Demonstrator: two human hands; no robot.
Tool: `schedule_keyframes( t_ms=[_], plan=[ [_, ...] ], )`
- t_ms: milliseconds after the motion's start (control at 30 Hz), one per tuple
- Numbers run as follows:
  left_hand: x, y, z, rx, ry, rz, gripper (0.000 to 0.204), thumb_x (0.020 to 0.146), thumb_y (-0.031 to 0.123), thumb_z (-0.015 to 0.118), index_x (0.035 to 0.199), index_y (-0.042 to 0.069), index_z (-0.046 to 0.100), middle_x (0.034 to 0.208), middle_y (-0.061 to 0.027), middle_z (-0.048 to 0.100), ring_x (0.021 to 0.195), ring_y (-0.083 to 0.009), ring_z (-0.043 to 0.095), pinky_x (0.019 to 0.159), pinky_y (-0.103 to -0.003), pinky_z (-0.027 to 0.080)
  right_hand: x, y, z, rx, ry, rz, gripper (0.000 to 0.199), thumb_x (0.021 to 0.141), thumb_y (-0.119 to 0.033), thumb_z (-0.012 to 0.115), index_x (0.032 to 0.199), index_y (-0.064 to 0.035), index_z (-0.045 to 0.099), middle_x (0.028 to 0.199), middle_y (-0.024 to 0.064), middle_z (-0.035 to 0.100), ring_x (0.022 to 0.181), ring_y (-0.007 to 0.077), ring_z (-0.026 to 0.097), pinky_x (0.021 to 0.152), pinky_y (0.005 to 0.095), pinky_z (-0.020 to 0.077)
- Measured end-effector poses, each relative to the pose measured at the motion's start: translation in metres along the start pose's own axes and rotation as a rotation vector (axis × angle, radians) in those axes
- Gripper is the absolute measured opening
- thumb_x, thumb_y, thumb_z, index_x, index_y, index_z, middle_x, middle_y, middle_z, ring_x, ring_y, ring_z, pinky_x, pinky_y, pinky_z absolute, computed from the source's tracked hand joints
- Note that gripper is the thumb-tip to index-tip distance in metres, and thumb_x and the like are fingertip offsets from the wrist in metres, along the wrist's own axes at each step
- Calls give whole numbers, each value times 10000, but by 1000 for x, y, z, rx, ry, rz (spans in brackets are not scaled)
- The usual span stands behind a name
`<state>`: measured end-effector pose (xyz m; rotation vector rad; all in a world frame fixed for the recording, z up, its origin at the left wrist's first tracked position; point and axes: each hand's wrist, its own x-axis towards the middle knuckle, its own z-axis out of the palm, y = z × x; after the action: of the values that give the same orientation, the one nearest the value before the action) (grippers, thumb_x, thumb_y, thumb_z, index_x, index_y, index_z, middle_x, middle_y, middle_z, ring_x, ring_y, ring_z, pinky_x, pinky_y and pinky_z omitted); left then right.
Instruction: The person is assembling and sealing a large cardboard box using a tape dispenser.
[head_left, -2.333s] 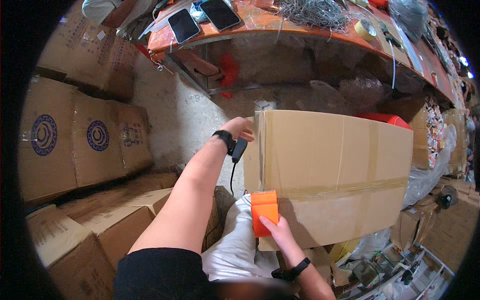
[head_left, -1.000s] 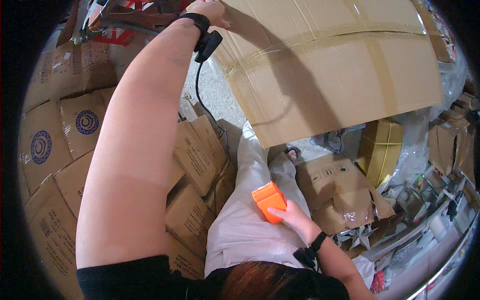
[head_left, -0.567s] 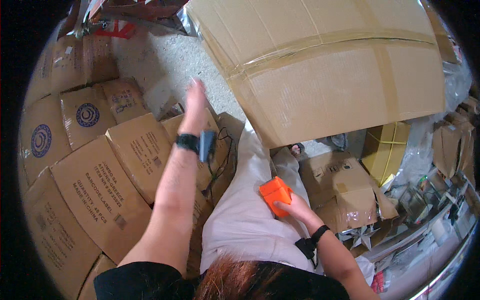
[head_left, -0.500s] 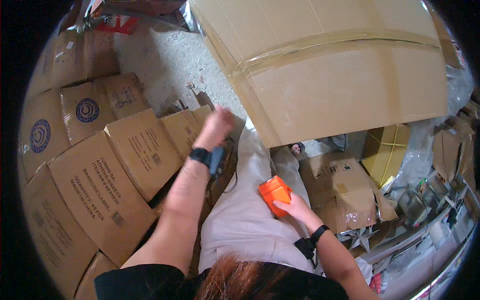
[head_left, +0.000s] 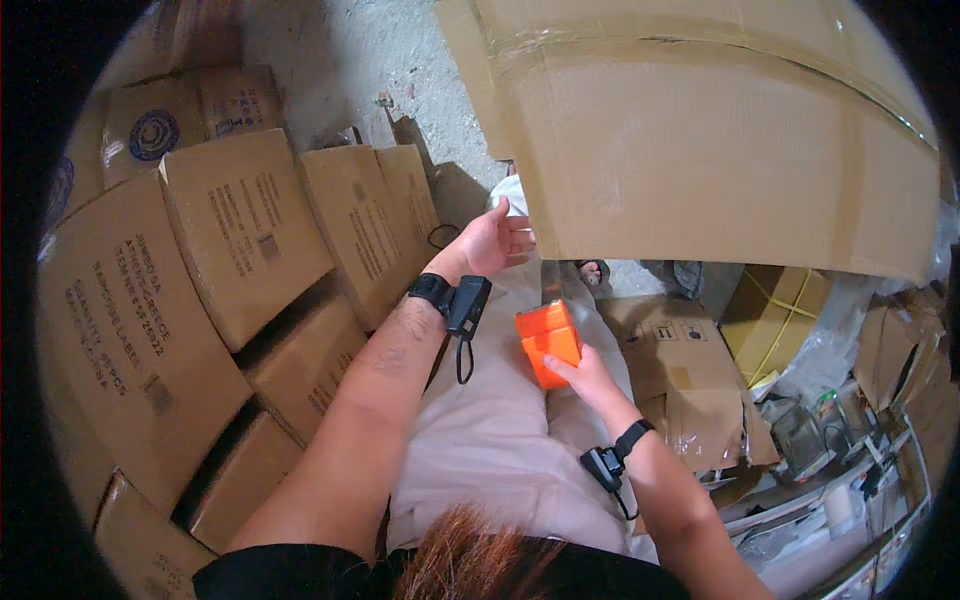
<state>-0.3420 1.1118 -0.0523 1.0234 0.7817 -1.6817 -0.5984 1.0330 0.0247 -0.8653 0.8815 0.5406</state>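
A large taped cardboard box point(head_left: 700, 150) takes up the upper right, in front of my legs. My left hand point(head_left: 492, 238) has its thumb raised and its fingers stretched out. The fingertips reach the box's left edge near its lower corner; I cannot tell if they touch it. Over my lap, my right hand point(head_left: 590, 378) is closed around an orange boxy handheld thing point(head_left: 548, 335). Its exact kind is not plain; a darker strip runs along its top. The thumb lies across its near face, and the other fingers are hidden behind it.
Stacked cardboard boxes point(head_left: 130, 320) fill the left side. A smaller worn carton point(head_left: 665, 335) and a yellow strapped box point(head_left: 775, 320) stand right of my legs. Clear plastic containers point(head_left: 805, 440) and clutter lie farther right. Concrete floor point(head_left: 350, 60) shows at the top.
My left hand has moved right and slightly down to the large box's edge, its fingers now stretched out. The view has shifted. My right hand still holds the orange thing, now more upright.
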Motion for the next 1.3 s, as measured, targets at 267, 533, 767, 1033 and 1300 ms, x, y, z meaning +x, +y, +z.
schedule_keyframes(
  t_ms=[267,533,767,1033,1300],
  plan=[
    [-18,-4,17,117,5,94,866,845,761,198,1152,44,574,1083,-63,615,1009,-185,508,906,-325,341,27,11,-5,-28,48,-46,391,842,-230,683,1138,-9,558,1057,53,630,959,143,583,855,298,456],
    [-15,-30,34,453,24,608,367,827,249,717,1018,63,465,933,-47,619,855,-118,553,808,-266,432,31,33,3,-55,128,-95,439,852,-280,673,1170,-5,545,1072,65,630,976,162,588,874,305,450],
    [-7,-40,23,518,141,748,284,840,168,700,720,113,450,748,20,553,723,-53,492,683,-225,412,6,31,15,10,173,-100,450,870,-317,647,1171,3,551,1087,66,626,994,149,579,886,305,444],
    [-10,-40,23,529,97,748,260,853,153,683,735,110,455,761,29,549,728,-56,482,679,-218,398,5,51,14,199,215,-116,429,858,-333,655,1122,-1,587,1041,67,638,948,140,586,841,282,456],
    [-18,-39,31,528,29,663,266,856,161,681,733,112,451,789,24,546,760,-64,477,743,-237,409,60,-1,12,274,441,-101,408,825,-379,677,956,6,645,875,59,649,767,139,615,699,287,476]
  ],
)
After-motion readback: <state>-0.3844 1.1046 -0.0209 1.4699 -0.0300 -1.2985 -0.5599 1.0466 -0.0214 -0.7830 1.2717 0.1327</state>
